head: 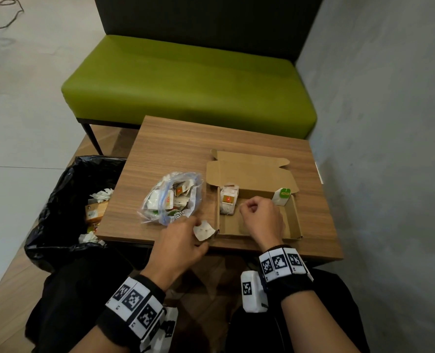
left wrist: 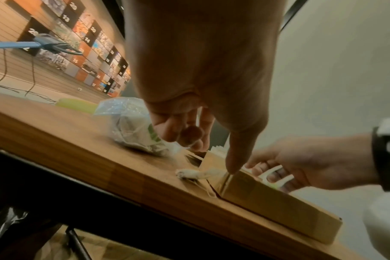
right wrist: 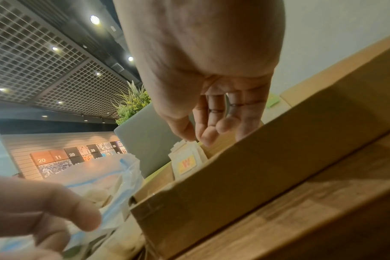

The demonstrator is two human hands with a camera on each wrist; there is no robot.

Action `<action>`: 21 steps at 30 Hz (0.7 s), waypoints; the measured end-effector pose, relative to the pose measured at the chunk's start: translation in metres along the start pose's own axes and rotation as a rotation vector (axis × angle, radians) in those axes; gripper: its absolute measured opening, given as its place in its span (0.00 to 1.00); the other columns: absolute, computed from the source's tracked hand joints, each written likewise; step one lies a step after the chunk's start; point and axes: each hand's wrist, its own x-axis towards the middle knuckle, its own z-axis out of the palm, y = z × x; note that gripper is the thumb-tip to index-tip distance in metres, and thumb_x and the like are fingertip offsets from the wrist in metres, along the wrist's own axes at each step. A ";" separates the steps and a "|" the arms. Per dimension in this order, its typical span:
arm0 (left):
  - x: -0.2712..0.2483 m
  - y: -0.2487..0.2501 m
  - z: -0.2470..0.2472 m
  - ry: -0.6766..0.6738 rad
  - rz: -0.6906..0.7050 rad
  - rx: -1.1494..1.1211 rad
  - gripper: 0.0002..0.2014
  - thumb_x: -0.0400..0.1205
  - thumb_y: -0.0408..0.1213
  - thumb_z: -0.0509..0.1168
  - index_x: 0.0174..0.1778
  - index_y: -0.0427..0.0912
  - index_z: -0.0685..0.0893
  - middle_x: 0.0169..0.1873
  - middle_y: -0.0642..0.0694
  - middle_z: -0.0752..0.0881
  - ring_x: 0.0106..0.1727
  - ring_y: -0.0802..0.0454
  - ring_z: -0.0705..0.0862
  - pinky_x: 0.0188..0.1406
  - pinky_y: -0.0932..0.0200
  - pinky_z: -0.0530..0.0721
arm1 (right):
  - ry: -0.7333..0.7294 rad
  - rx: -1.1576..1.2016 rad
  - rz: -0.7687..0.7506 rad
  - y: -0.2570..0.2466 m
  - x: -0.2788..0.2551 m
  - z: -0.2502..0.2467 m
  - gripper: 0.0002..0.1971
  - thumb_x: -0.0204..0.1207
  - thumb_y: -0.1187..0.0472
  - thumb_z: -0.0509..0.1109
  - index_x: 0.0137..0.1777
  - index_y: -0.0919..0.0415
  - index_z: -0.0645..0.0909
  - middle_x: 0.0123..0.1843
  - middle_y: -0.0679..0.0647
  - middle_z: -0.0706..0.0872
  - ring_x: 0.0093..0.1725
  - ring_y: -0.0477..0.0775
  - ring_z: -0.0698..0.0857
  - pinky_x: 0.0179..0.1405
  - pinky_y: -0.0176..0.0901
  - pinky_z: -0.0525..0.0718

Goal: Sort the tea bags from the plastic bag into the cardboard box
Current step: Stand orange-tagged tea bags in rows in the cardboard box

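A clear plastic bag [head: 170, 197] [left wrist: 131, 130] [right wrist: 114, 176] of tea bags lies on the wooden table [head: 173, 149]. To its right stands the open cardboard box [head: 295, 220] [left wrist: 278, 207] [right wrist: 256, 176]. A stack of tea bags [head: 228, 200] [right wrist: 187, 161] stands at the box's left wall, and a green-tagged tea bag [head: 282, 196] leans in its far right corner. My left hand [head: 185, 233] [left wrist: 200, 140] rests at the bag's mouth with relaxed fingers, its thumb beside a loose white tea bag [head: 204, 230] [left wrist: 196, 174]. My right hand [head: 254, 212] [right wrist: 198, 139] hovers in the box by the stack, loosely curled, holding nothing.
A bin lined with a black bag [head: 66, 207] holding rubbish stands left of the table. A green bench [head: 191, 82] sits beyond the far edge, and a grey wall [head: 389, 123] runs along the right. The box's lid flap [head: 249, 171] lies open toward the bench.
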 end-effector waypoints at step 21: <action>-0.002 0.006 -0.050 0.129 0.032 -0.784 0.05 0.81 0.30 0.69 0.44 0.45 0.87 0.40 0.46 0.91 0.43 0.53 0.90 0.38 0.56 0.88 | -0.457 0.651 -0.352 -0.030 -0.065 -0.008 0.29 0.73 0.70 0.76 0.72 0.50 0.77 0.64 0.44 0.87 0.65 0.37 0.84 0.62 0.35 0.83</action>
